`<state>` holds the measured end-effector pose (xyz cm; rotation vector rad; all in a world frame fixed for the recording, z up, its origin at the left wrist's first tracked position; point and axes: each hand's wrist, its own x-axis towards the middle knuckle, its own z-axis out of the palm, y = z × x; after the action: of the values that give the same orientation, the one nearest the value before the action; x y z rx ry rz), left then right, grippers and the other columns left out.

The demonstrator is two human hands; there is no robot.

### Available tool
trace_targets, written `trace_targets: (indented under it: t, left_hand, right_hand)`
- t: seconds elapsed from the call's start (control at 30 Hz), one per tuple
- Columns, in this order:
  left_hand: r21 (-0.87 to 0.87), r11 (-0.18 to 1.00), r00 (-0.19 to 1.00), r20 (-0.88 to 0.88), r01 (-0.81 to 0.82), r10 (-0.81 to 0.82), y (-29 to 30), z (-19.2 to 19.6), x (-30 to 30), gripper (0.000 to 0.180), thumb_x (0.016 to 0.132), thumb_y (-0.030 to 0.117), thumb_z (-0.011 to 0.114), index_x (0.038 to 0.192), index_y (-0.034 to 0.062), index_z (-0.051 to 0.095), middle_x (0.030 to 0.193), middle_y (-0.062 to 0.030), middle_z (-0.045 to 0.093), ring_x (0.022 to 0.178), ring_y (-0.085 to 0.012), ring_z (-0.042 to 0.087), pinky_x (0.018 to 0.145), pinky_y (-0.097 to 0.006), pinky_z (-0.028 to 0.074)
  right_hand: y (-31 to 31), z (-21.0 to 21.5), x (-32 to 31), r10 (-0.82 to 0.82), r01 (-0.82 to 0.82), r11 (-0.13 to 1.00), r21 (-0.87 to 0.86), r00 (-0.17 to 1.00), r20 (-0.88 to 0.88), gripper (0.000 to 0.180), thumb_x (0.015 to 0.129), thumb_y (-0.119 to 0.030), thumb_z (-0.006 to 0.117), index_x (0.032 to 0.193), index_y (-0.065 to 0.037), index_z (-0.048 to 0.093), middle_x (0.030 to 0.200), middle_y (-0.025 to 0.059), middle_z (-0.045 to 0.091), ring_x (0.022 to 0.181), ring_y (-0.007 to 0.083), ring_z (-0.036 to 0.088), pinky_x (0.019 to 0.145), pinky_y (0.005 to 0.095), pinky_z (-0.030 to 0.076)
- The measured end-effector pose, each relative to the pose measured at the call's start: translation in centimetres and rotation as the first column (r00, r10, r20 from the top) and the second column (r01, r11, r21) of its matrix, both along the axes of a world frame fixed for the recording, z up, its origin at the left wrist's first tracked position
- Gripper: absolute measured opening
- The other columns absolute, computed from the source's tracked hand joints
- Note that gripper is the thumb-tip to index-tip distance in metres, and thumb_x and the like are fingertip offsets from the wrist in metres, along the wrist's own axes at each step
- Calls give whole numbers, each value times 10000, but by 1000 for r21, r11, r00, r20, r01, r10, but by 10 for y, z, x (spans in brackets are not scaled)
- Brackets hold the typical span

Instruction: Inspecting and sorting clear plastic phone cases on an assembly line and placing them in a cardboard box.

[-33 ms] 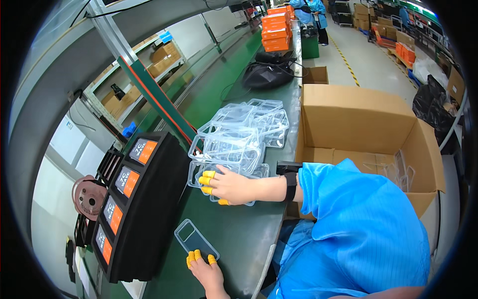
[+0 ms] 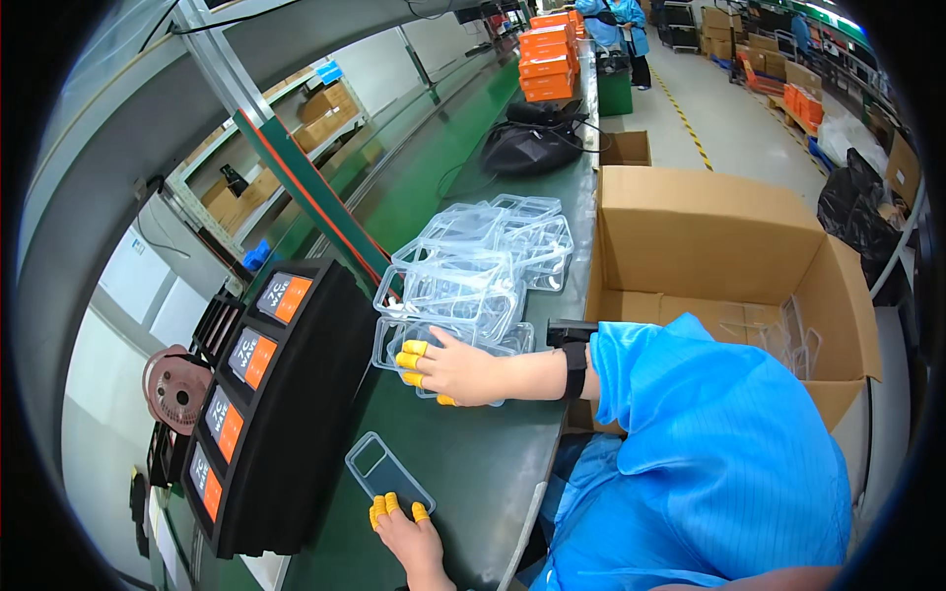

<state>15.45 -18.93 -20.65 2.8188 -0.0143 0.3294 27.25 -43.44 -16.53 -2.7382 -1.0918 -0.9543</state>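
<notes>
My left hand [image 2: 409,540], with yellow finger cots, is closed on the near end of a clear phone case [image 2: 379,455]. That case lies flat and slantwise on the green work surface [image 2: 458,463]. Farther off, my right hand [image 2: 458,372] reaches across from the right, palm down. Its fingers are spread over the near end of a heap of clear phone cases [image 2: 483,251]; most wear yellow cots. The cases under the palm are partly hidden, and several others overlap loosely behind.
A black stand with orange-and-white panels [image 2: 229,428] rises on the left. To the right is an open cardboard box [image 2: 709,236] with some clear pieces inside. Behind the heap sit a black bag [image 2: 532,148] and stacked orange boxes [image 2: 545,64]. A person in blue [image 2: 631,34] stands far back.
</notes>
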Motion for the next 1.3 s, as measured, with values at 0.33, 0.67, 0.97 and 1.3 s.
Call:
trace_targets:
  t: [0.33,0.67,0.97,1.3]
  left_hand:
    - [73,986,964,213,150,-162,3,4,3,420,774,228,559,1077,-52,475,1099,-253,465,1057,-400,391,910,-451,310]
    - [77,985,969,178,157,-168,3,1,3,394,771,188,551,1078,-48,478,1112,-273,443,1060,-391,387,915,-439,303]
    - [31,995,982,158,98,-102,-5,6,6,370,741,139,560,1065,-27,497,1123,-210,463,1072,-351,396,925,-406,304]
    - [-62,998,987,161,-10,20,-17,1,8,419,729,208,553,1082,-7,484,1138,-208,440,1088,-357,382,911,-432,314]
  right_hand:
    - [13,-17,-8,-2,-10,995,-101,993,-117,485,643,-347,624,1040,-78,551,1198,95,407,1177,248,301,957,539,180]
    - [15,-39,1,-59,52,993,-103,997,-59,244,753,-205,481,954,-123,592,1199,81,403,1127,254,361,901,506,295]
    - [-2,-36,0,19,-18,999,32,999,-45,182,709,-178,485,842,-156,607,985,37,543,944,198,510,845,462,335]
    - [-19,-8,-17,103,-75,984,163,981,-166,463,530,135,466,970,9,532,1100,159,474,1068,339,406,922,419,314]
